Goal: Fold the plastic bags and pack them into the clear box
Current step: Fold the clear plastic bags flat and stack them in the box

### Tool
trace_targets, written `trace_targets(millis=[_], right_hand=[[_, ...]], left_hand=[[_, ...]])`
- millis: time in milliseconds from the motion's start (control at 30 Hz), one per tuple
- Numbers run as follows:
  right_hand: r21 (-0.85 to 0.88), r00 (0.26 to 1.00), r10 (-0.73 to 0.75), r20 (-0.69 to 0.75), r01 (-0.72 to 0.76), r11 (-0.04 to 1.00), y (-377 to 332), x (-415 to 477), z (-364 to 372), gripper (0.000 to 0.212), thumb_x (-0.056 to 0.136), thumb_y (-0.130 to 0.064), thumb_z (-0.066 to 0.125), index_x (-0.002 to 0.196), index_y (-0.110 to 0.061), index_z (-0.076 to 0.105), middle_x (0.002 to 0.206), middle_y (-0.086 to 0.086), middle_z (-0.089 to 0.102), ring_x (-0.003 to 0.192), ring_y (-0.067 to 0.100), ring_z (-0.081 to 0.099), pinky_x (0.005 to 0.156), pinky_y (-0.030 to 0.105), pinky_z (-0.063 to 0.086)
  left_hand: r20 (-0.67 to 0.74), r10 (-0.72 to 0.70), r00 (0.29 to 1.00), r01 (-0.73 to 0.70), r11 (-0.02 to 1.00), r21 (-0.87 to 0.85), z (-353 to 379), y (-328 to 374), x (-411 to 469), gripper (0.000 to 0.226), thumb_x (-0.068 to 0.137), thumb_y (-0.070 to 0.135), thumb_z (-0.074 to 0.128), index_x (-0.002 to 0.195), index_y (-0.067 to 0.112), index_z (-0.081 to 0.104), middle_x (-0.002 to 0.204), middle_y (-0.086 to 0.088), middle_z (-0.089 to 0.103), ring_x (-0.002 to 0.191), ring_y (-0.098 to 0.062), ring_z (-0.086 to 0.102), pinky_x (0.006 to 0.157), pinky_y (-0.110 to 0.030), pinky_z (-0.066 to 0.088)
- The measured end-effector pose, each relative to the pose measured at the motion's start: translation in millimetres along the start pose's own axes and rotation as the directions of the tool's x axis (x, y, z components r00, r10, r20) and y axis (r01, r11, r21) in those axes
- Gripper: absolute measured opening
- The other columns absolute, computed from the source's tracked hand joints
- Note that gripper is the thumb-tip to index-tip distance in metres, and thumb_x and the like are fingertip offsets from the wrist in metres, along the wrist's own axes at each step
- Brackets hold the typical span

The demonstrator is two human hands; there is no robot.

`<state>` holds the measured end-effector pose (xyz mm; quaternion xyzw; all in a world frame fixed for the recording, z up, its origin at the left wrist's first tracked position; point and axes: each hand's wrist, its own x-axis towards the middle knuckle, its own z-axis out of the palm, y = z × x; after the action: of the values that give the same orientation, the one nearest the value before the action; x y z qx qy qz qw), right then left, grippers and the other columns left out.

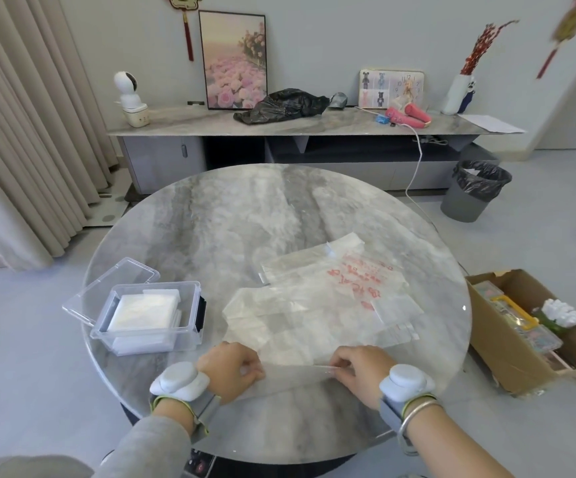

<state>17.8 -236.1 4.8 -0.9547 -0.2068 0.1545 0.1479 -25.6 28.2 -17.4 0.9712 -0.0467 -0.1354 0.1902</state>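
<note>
surface: round grey marble-patterned table (231, 215).
left hand (230, 366): fingers curled, pinching the near edge of a transparent plastic bag (293, 339).
right hand (359, 369): fingers curled, pinching the same edge, apart from the left hand.
held bag: spread flat on the table's near half, right of the box.
second bag: clear plastic bag with red print (352, 281), just beyond it.
container: open clear rectangular plastic box (191, 322), table's left side, holding folded white bags (145, 310).
lid: clear lid (107, 288), tilted against the box's far-left side.
</note>
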Motion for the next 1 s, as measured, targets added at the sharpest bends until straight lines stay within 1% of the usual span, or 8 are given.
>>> trace_targets(millis=[133,267,367,467,633,767,900,1000], right_hand=[[0.179,0.992,0.119,0.050,-0.126,0.976,6.1,-1.1,-5.3,0.016,0.085,-0.046,0.065,0.079,-0.034,0.055,0.080,-0.014,0.071,0.077,0.005,0.063,0.071,0.023,0.048],[0.260,0.966,0.257,0.001,-0.249,0.933,18.8,1.1,-5.5,0.023,0.082,-0.052,0.067,0.081,-0.030,0.061,0.087,-0.010,0.068,0.084,0.011,0.063,0.075,0.026,0.047],[0.297,0.935,0.353,-0.025,-0.330,0.896,29.4,3.7,-6.1,0.033,0.082,-0.055,0.065,0.080,-0.022,0.063,0.085,-0.006,0.066,0.081,0.014,0.060,0.067,0.025,0.042],[0.349,0.902,0.429,-0.058,-0.384,0.855,39.7,6.5,-2.2,0.032,0.081,-0.052,0.068,0.083,-0.021,0.058,0.095,-0.007,0.065,0.091,0.018,0.061,0.070,0.026,0.040],[0.317,0.885,0.459,-0.081,-0.413,0.853,45.7,11.3,4.7,0.033,0.083,-0.045,0.069,0.093,-0.015,0.059,0.097,0.000,0.068,0.091,0.023,0.063,0.071,0.027,0.043],[0.268,0.892,0.447,-0.073,-0.414,0.870,45.1,9.7,4.7,0.024,0.085,-0.040,0.067,0.073,-0.024,0.054,0.073,-0.010,0.058,0.070,0.014,0.055,0.054,0.018,0.034],[0.210,0.886,0.458,-0.074,-0.436,0.875,48.6,9.8,6.1,0.028,0.082,-0.047,0.068,0.083,-0.019,0.063,0.071,-0.010,0.058,0.073,0.019,0.058,0.061,0.025,0.039],[0.180,0.895,0.444,-0.053,-0.428,0.885,48.6,8.1,3.8,0.028,0.084,-0.045,0.066,0.078,-0.021,0.053,0.073,-0.009,0.056,0.074,0.020,0.057,0.061,0.027,0.039]], left_hand=[[-0.062,-0.077,0.995,0.076,0.997,-0.008,-2.0,-5.4,-1.2,0.017,0.091,0.051,0.056,0.098,0.039,0.065,0.085,0.015,0.057,0.090,-0.010,0.057,0.075,-0.023,0.043],[-0.126,-0.125,0.984,0.129,0.991,0.026,-2.0,-7.0,-1.0,0.019,0.093,0.048,0.052,0.106,0.039,0.062,0.088,0.012,0.059,0.096,-0.016,0.062,0.077,-0.025,0.047],[-0.131,-0.146,0.980,0.149,0.989,0.008,-0.2,-10.8,0.5,0.019,0.094,0.040,0.050,0.108,0.036,0.062,0.093,0.012,0.062,0.097,-0.015,0.062,0.079,-0.025,0.048],[-0.190,-0.131,0.973,0.133,0.991,-0.003,4.9,-13.5,0.4,0.020,0.096,0.037,0.049,0.108,0.030,0.063,0.104,0.010,0.066,0.102,-0.014,0.059,0.079,-0.025,0.046],[-0.231,-0.160,0.960,0.168,0.986,0.016,6.5,-12.6,-0.7,0.022,0.098,0.037,0.046,0.108,0.025,0.061,0.106,0.005,0.064,0.104,-0.016,0.056,0.079,-0.027,0.045],[-0.215,-0.160,0.963,0.176,0.983,0.057,2.2,-10.3,-2.0,0.027,0.098,0.040,0.044,0.104,0.020,0.062,0.104,0.004,0.060,0.106,-0.013,0.050,0.077,-0.025,0.043],[-0.214,-0.166,0.962,0.189,0.978,0.090,2.7,-7.9,-4.3,0.024,0.097,0.041,0.047,0.100,0.023,0.062,0.106,0.009,0.055,0.108,-0.012,0.047,0.076,-0.024,0.042],[-0.220,-0.165,0.961,0.197,0.972,0.130,2.2,-6.2,-5.5,0.020,0.097,0.036,0.047,0.110,0.026,0.058,0.113,0.009,0.054,0.113,-0.013,0.046,0.077,-0.024,0.043]])
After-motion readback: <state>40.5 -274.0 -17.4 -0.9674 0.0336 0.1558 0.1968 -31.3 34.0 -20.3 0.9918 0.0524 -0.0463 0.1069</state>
